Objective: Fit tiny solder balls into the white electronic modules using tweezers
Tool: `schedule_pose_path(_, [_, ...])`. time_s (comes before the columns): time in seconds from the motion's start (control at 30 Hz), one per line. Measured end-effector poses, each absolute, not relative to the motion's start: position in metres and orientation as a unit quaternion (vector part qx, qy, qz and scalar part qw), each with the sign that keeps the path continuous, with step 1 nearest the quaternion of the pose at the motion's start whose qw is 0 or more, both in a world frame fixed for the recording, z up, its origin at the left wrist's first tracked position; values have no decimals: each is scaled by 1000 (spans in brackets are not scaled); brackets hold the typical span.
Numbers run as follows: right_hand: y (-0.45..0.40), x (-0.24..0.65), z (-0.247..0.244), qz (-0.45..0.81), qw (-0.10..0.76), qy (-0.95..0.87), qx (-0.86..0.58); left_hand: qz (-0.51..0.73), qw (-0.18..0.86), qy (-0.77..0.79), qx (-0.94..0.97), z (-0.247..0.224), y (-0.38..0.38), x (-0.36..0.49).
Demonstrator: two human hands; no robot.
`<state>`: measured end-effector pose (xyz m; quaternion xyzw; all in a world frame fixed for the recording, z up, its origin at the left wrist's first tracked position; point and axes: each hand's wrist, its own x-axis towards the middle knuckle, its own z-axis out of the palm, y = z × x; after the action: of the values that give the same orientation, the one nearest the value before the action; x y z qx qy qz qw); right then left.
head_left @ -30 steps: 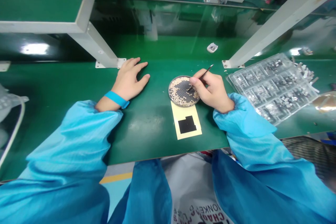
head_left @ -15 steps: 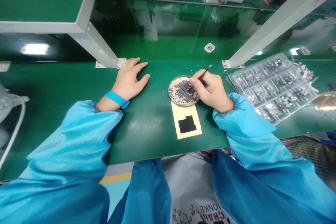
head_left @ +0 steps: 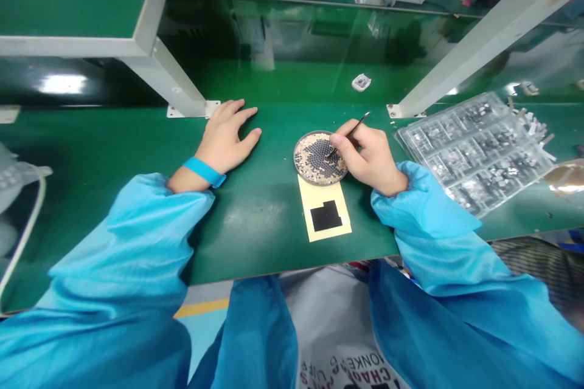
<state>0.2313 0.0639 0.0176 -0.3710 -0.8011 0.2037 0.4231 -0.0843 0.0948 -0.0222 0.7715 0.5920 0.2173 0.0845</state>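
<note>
Control rests with our right hand (head_left: 373,161), its thumb and fingers pinched round a thin dark tool (head_left: 358,124) that slants up out of the grip. Its lower tip reaches down among small pale and dark bits (head_left: 305,159) in a round dish (head_left: 321,183); whether it touches or grips one is too small to tell. We judge the step to be working single bits with the tip; the next move, as we see it, calls for a light, steady pinch, lest neighbouring bits scatter. The dish sits on the counter (head_left: 249,213), overlapping the far end of a yellow card (head_left: 314,194) with a black patch (head_left: 325,216). Well to the left, our left hand (head_left: 224,138) holds nothing, resting palm down with fingers loosely spread. Right of the right hand lies a clear compartment box (head_left: 456,176) of small parts.
</note>
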Motion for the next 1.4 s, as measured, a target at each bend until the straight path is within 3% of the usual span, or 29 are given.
schedule_pose_path(1.4, [62, 231, 18, 211, 426, -800, -366, 224, 105, 592, 767, -20, 95, -83])
